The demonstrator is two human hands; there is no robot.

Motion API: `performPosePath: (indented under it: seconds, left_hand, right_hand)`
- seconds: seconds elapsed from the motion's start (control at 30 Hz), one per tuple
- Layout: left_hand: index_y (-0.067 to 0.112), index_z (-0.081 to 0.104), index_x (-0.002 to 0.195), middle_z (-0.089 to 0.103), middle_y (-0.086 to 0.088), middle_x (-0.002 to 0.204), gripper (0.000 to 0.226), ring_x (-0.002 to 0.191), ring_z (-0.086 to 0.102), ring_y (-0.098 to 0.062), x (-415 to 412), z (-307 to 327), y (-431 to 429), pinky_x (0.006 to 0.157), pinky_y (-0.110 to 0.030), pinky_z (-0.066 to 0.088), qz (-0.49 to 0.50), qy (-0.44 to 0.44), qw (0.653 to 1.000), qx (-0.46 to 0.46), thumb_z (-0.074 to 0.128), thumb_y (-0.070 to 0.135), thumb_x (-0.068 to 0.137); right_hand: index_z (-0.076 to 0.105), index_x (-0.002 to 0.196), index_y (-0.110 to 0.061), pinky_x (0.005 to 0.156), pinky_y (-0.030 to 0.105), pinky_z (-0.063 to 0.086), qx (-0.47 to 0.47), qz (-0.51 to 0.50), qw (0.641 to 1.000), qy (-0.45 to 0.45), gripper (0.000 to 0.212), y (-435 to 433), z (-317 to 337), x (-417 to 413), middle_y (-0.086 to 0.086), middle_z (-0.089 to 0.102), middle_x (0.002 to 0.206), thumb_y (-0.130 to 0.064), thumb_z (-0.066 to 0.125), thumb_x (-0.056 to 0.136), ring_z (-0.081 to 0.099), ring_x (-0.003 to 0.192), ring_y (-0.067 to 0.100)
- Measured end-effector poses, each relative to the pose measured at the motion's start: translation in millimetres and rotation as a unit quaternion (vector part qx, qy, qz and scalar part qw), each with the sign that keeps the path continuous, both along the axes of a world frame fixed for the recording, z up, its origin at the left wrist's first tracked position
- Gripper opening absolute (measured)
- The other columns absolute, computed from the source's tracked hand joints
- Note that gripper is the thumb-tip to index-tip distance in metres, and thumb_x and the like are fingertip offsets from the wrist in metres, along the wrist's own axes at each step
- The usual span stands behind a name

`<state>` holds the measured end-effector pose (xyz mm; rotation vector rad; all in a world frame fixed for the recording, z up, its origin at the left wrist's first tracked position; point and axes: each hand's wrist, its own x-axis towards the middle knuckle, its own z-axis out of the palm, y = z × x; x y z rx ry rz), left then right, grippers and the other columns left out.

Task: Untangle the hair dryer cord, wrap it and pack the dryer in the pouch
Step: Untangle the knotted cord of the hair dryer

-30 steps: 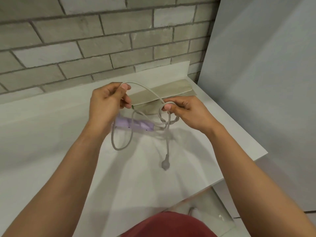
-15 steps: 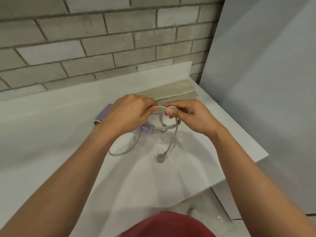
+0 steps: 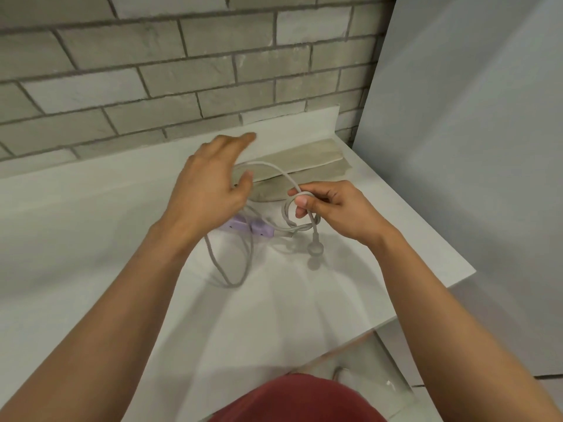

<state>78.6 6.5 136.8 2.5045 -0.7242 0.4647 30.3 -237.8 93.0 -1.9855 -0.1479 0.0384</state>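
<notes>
right hand (image 3: 338,208) pinching cord (image 3: 281,173), left hand (image 3: 207,193) blurred, fingers (image 3: 245,137) apparently spread

There is one purple hair dryer (image 3: 259,231), with one grey cord (image 3: 283,213) that ends in one round plug (image 3: 315,248), and one beige pouch (image 3: 304,156) lies behind them. Two hands are in view, one left hand (image 3: 213,190) and one right hand (image 3: 335,208). Around them are one white table (image 3: 91,239), one brick wall (image 3: 182,71), one plain grey panel (image 3: 457,147) at the right and one red garment (image 3: 304,400) at the bottom edge.
</notes>
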Motion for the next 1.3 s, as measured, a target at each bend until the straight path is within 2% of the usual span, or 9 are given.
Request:
performPosePath:
  seconds: [0.1,0.23,0.4,0.5,0.77,0.9,1.03,1.2,1.3]
  left_hand:
    - [0.026,0.053,0.146,0.066,-0.002,0.126,0.048,0.112,0.063,-0.031,-2.3,1.5,-12.1,0.091,-0.043,0.051,-0.092,-0.025,0.986,0.135,0.055,0.039,0.100]
    - [0.028,0.069,0.120,0.076,0.006,0.100,0.033,0.093,0.070,-0.027,-2.3,0.7,-16.9,0.069,-0.033,0.044,-0.021,-0.067,0.994,0.088,0.047,0.047,0.105]
    - [0.026,0.072,0.106,0.075,0.008,0.078,0.021,0.070,0.071,-0.012,-9.7,7.9,-16.0,0.071,-0.030,0.058,0.033,0.092,0.952,-0.290,0.058,0.040,0.103]
    - [0.023,0.071,0.106,0.076,0.010,0.080,0.021,0.068,0.072,-0.011,-12.9,10.4,-15.4,0.068,-0.029,0.057,0.072,0.136,0.931,-0.332,0.057,0.037,0.103]
    - [0.023,0.048,0.150,0.057,-0.007,0.144,0.055,0.125,0.054,-0.037,-0.3,9.3,6.7,0.103,-0.050,0.042,0.038,-0.023,0.988,0.145,0.061,0.032,0.097]
    - [0.030,0.066,0.127,0.069,0.003,0.118,0.030,0.108,0.063,-0.029,-4.0,9.6,-4.8,0.085,-0.041,0.047,-0.004,0.008,0.974,0.225,0.051,0.042,0.104]
    - [0.030,0.071,0.106,0.066,0.011,0.076,0.027,0.078,0.064,-0.024,-3.1,2.0,7.7,0.066,-0.036,0.048,0.021,0.073,0.991,0.114,0.048,0.043,0.106]
    - [0.034,0.078,0.099,0.071,0.013,0.070,0.013,0.060,0.062,-0.013,-7.9,-5.6,43.7,0.057,-0.026,0.054,0.053,0.149,0.965,-0.208,0.065,0.038,0.099]
    - [0.034,0.081,0.098,0.073,0.011,0.071,0.010,0.062,0.056,-0.004,-17.7,-4.4,61.5,0.061,-0.015,0.048,0.022,0.206,0.947,-0.244,0.072,0.035,0.095]
  right_hand:
    - [0.078,0.112,-0.027,0.079,0.013,0.051,-0.005,0.014,1.000,-0.002,0.016,1.5,1.4,-0.4,0.000,0.079,0.095,-0.029,0.065,0.103,0.069,0.091,-0.001]
    - [0.078,0.117,-0.022,0.085,0.011,0.052,0.022,0.000,1.000,0.004,0.020,-3.5,-0.4,-4.0,-0.004,0.080,0.097,-0.028,0.066,0.103,0.072,0.100,0.003]
    - [0.078,0.113,-0.026,0.084,0.005,0.046,0.035,-0.022,0.999,0.011,0.016,-1.2,-8.2,-6.2,-0.015,0.079,0.103,-0.025,0.067,0.102,0.069,0.098,-0.009]
    - [0.078,0.112,-0.027,0.084,0.006,0.047,0.035,-0.036,0.999,-0.007,0.015,2.4,-8.9,-3.9,-0.008,0.079,0.104,-0.025,0.067,0.102,0.069,0.095,-0.005]
    - [0.079,0.112,-0.021,0.075,0.015,0.047,-0.019,0.014,1.000,-0.013,0.017,-0.4,-1.3,-6.1,0.002,0.076,0.095,-0.027,0.066,0.103,0.062,0.083,0.009]
    - [0.079,0.113,-0.023,0.078,0.013,0.049,-0.016,0.030,0.999,-0.020,0.017,1.1,2.6,-8.1,0.002,0.078,0.099,-0.027,0.067,0.102,0.065,0.084,0.013]
    - [0.080,0.114,-0.026,0.084,0.014,0.050,0.015,-0.026,0.999,-0.022,0.018,-3.7,-3.3,-10.1,-0.012,0.079,0.099,-0.028,0.068,0.101,0.068,0.089,-0.004]
    - [0.081,0.110,-0.028,0.087,0.042,0.062,0.007,-0.107,0.994,-0.026,0.014,-17.8,-18.7,-7.0,-0.013,0.074,0.094,-0.027,0.072,0.099,0.071,0.084,0.012]
    - [0.078,0.111,-0.019,0.085,0.048,0.063,0.024,-0.119,0.992,0.015,0.014,-21.1,-23.9,-5.4,-0.003,0.077,0.088,-0.021,0.068,0.101,0.073,0.081,0.012]
